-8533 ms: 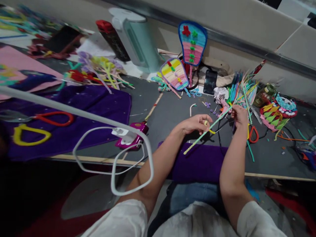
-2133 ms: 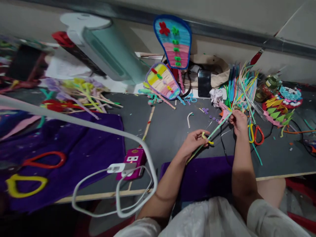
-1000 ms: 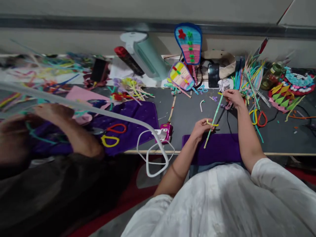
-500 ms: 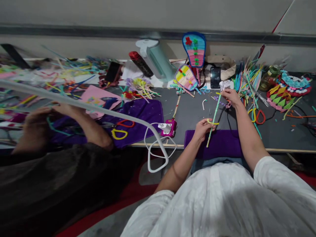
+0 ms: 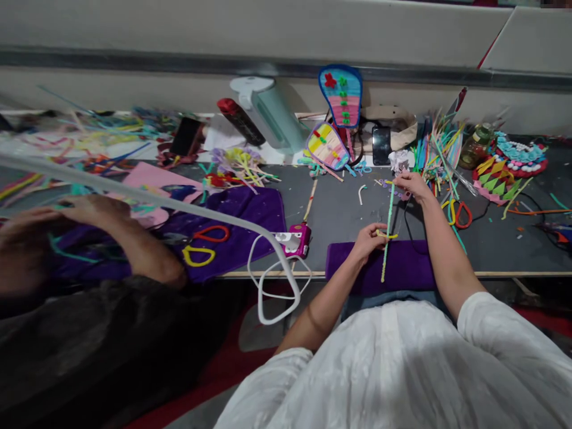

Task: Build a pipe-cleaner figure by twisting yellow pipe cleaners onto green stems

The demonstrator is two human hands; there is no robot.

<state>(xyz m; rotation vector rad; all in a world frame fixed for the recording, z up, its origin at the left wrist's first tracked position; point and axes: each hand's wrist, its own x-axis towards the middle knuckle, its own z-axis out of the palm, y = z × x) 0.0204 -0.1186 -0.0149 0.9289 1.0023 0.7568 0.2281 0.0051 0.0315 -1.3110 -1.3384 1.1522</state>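
A light green pipe cleaner, paler toward its lower end, stands nearly upright between my hands. My right hand pinches its upper end, where a short yellow bit shows at the fingertips. Lower down, my left hand is closed at the crossing of a short yellow pipe cleaner and the green one. Whether the yellow piece is wrapped around the green stem or only lies across it, I cannot tell. Beneath both hands a folded purple cloth lies along the table's front edge.
Scissors and a bundle of pipe cleaners lie to the right. Behind stand two fan-shaped crafts and a light blue kettle. A white lamp arm crosses the left side, before a co-worker's hands.
The view has shifted, so most things sit a little further left and lower. The green pipe cleaner is more upright. Both my hands keep their hold.
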